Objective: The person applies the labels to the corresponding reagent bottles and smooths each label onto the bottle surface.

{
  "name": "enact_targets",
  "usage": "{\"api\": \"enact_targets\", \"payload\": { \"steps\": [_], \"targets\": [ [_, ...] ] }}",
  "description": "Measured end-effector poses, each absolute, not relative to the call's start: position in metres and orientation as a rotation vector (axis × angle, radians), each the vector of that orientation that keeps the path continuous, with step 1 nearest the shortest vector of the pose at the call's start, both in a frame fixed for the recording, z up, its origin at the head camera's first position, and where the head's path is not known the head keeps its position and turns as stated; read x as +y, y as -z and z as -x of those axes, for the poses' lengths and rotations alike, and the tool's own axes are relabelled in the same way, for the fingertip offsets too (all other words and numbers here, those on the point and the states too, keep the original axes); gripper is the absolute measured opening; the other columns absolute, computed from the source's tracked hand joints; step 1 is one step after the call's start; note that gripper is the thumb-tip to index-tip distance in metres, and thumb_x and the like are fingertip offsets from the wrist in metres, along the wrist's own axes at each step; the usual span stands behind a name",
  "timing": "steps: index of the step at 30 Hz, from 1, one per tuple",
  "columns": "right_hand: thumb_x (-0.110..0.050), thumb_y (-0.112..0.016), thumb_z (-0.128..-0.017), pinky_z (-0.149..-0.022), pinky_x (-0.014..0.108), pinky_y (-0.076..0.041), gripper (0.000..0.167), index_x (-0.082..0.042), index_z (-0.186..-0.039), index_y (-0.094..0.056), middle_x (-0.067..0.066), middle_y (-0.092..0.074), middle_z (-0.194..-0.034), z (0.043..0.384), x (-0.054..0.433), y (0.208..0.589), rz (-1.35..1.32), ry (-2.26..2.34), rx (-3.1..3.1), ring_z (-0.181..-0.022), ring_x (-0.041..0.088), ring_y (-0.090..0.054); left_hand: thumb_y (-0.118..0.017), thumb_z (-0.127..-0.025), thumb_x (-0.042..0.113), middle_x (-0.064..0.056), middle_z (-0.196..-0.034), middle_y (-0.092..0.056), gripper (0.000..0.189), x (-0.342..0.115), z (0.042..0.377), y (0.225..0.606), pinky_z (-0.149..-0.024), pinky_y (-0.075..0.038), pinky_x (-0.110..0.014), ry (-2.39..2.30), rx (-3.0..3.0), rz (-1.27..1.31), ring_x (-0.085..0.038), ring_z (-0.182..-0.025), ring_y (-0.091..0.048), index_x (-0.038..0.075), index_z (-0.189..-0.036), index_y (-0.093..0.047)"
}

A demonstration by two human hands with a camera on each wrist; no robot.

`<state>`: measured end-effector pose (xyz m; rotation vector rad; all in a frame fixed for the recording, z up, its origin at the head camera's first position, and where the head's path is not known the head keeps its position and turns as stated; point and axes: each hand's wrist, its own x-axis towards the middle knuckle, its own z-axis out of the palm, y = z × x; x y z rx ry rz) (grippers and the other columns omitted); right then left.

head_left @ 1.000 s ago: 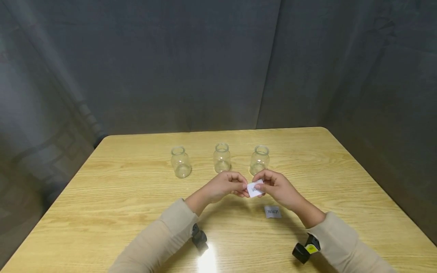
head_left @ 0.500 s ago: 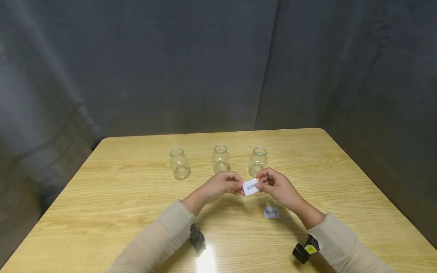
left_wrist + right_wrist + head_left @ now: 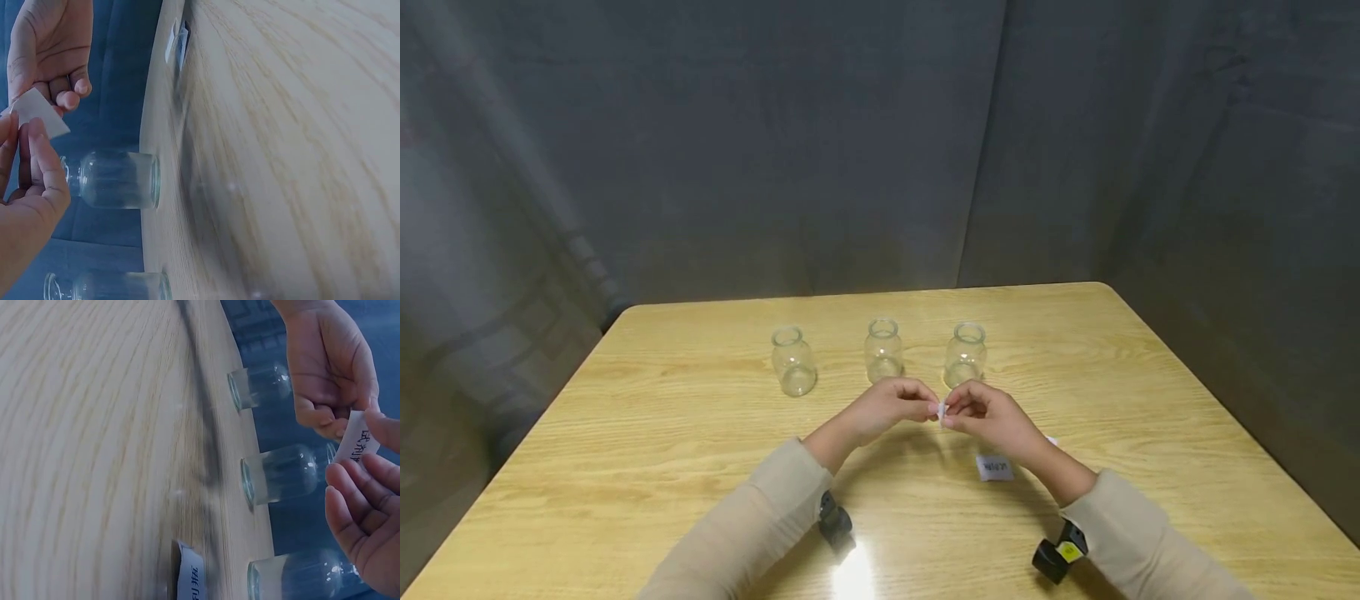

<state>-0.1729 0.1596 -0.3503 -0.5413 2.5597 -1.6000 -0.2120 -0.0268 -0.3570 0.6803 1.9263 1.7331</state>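
A small white paper label (image 3: 942,412) is held up over the table between both hands, nearly edge-on in the head view. My left hand (image 3: 887,410) pinches its left edge between thumb and fingers. From the other side my right hand (image 3: 992,419) pinches it too, fingertips almost meeting the left ones. The left wrist view shows the label's blank face (image 3: 40,114); printed black characters show on the label (image 3: 357,439) in the right wrist view. Just beyond the hands stands the right-hand glass jar (image 3: 964,358).
Two more open glass jars, the middle one (image 3: 883,352) and the left one (image 3: 793,363), stand in a row on the wooden table (image 3: 662,433). A printed label (image 3: 995,467) lies below the right hand. Another white piece (image 3: 1052,440) shows partly behind the right forearm.
The label has turned from facing the head camera to nearly edge-on. My right hand has shifted left and rotated, uncovering a white piece behind its forearm. The left hand has barely moved.
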Motion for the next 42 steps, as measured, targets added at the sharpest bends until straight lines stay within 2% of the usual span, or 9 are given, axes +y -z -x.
{"api": "enact_targets", "payload": {
  "steps": [6,12,17,22,26,31,37,42],
  "targets": [
    [-0.016,-0.065,-0.077,-0.065,0.027,-0.047,0.028,0.001,-0.095,-0.052,0.008,-0.054,-0.085,0.173,0.158,0.351,0.566,1.604,2.521,-0.077,0.019,-0.053,-0.056,-0.082,0.008,-0.003,-0.086,-0.059,0.017,-0.023,0.211,0.357,-0.079,-0.043,-0.028,-1.718,1.929,-0.696,-0.014,-0.086,-0.054,-0.006,-0.092,-0.059],
    [-0.014,-0.063,-0.078,-0.065,0.027,-0.047,0.023,0.0,-0.093,-0.053,0.006,-0.054,-0.083,0.172,0.157,0.35,0.535,1.599,2.537,-0.076,0.019,-0.053,-0.057,-0.081,0.006,-0.003,-0.084,-0.058,0.015,-0.023,0.209,0.354,-0.079,-0.043,-0.026,-1.698,1.974,-0.694,-0.013,-0.084,-0.053,-0.006,-0.09,-0.059],
    [-0.003,-0.06,-0.079,-0.063,0.031,-0.048,0.016,0.003,-0.091,-0.052,0.007,-0.055,-0.078,0.171,0.156,0.349,0.53,1.652,2.518,-0.071,0.017,-0.054,-0.055,-0.082,0.003,-0.003,-0.081,-0.057,0.013,-0.024,0.209,0.355,-0.078,-0.044,-0.027,-1.722,1.976,-0.673,-0.013,-0.081,-0.053,-0.009,-0.089,-0.057],
    [0.004,-0.056,-0.079,-0.063,0.037,-0.048,0.016,0.005,-0.094,-0.051,0.009,-0.053,-0.074,0.172,0.155,0.351,0.527,1.7,2.488,-0.067,0.017,-0.055,-0.05,-0.084,-0.002,-0.005,-0.08,-0.054,0.01,-0.024,0.209,0.357,-0.079,-0.045,-0.033,-1.786,1.91,-0.59,-0.016,-0.078,-0.054,-0.011,-0.086,-0.052],
    [0.003,-0.057,-0.079,-0.062,0.035,-0.048,0.019,0.002,-0.098,-0.054,0.007,-0.052,-0.074,0.171,0.157,0.353,0.539,1.665,2.517,-0.068,0.02,-0.055,-0.049,-0.084,-0.004,-0.007,-0.078,-0.054,0.006,-0.024,0.21,0.361,-0.075,-0.047,-0.034,-1.794,1.905,-0.521,-0.016,-0.074,-0.055,-0.01,-0.083,-0.05],
    [-0.001,-0.059,-0.079,-0.061,0.027,-0.048,0.019,0.002,-0.098,-0.056,0.008,-0.056,-0.08,0.172,0.161,0.353,0.576,1.614,2.52,-0.071,0.017,-0.054,-0.051,-0.082,-0.005,-0.007,-0.076,-0.056,0.003,-0.026,0.211,0.364,-0.072,-0.048,-0.034,-1.778,1.937,-0.497,-0.015,-0.07,-0.056,-0.005,-0.079,-0.051],
    [-0.007,-0.061,-0.079,-0.065,0.025,-0.048,0.019,0.003,-0.094,-0.057,0.01,-0.059,-0.084,0.175,0.167,0.353,0.647,1.561,2.432,-0.076,0.016,-0.056,-0.053,-0.078,-0.009,-0.007,-0.074,-0.057,0.014,-0.03,0.211,0.368,-0.072,-0.048,-0.037,-1.784,1.907,-0.501,-0.014,-0.066,-0.056,0.004,-0.072,-0.049],
    [-0.015,-0.06,-0.081,-0.07,0.026,-0.047,0.023,0.002,-0.097,-0.056,0.01,-0.06,-0.089,0.176,0.171,0.355,0.7,1.52,2.358,-0.082,0.015,-0.057,-0.054,-0.076,-0.009,-0.005,-0.069,-0.053,0.008,-0.033,0.212,0.373,-0.074,-0.047,-0.04,-1.773,1.902,-0.505,-0.014,-0.065,-0.053,-0.004,-0.079,-0.049]
  ]
}}
